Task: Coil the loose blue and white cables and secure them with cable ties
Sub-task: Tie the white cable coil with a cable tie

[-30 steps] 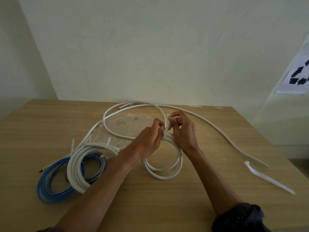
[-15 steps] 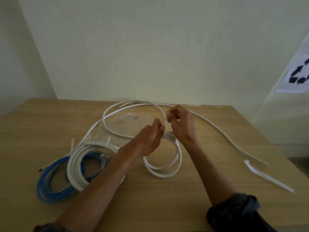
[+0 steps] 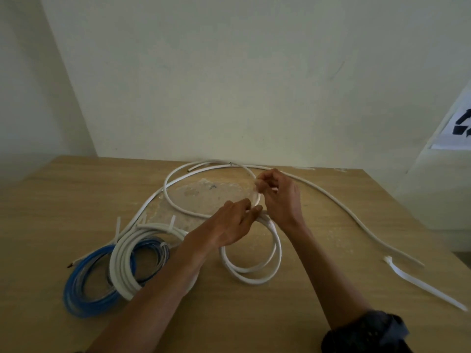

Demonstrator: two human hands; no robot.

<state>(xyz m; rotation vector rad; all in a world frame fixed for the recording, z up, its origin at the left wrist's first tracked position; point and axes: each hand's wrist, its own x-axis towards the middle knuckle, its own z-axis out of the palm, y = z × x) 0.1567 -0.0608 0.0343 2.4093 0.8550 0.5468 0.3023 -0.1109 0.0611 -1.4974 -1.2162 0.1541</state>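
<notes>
A small coil of white cable (image 3: 254, 272) lies at the middle of the wooden table (image 3: 254, 314). My left hand (image 3: 229, 228) grips the coil's far side where the loops bunch together. My right hand (image 3: 277, 197) pinches a thin white cable tie (image 3: 258, 197) and holds its tail up above that bunch. The rest of this white cable (image 3: 331, 200) trails loose in a big loop to the back and off to the right. At the left lie a tied white coil (image 3: 122, 261) and a blue coil (image 3: 84, 291), overlapping.
A spare white cable tie (image 3: 420, 281) lies near the table's right edge. Tie tails (image 3: 118, 225) stick up from the tied white coil. The wall runs right behind the table's far edge. A dark sleeve covers my right forearm.
My right hand has risen and drawn back from the bunch, pulling the tie's tail upward. My left hand has kept its hold on the coil.
</notes>
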